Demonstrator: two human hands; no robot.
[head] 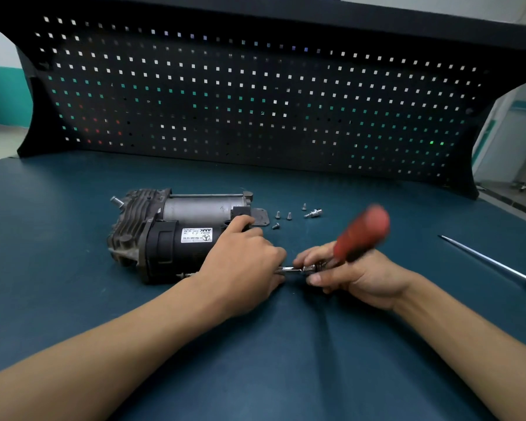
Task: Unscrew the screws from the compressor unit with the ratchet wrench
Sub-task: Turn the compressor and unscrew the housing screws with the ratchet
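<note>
Your left hand [243, 262] lies over the right end of the compressor unit [176, 232], its fingers curled down around the black housing and gripping it. The unit lies on its side on the blue worktop [286, 360], left of centre. Its finned metal head points left and its white label faces you upside down.

Your right hand [356, 281] is just right of your left, knuckles nearly meeting. Its thumb and fingers are clamped around the metal head of the ratchet wrench [362, 232]. The wrench's red handle sticks up and away from your hand and is blurred. A short steel shaft [295, 269] runs from the head leftward to the lower right end of the unit. Your left hand hides where the shaft meets the unit.

Behind your hands, four loose screws [289, 216] lie on the worktop just right of the unit's flat mounting plate. A small silver fitting [313, 213] lies beside them. Well off to the right lies a long screwdriver [492, 262], its thin shaft pointing up-left and its handle cut off at the edge of view. A black pegboard [255, 101] stands along the back of the worktop.
</note>
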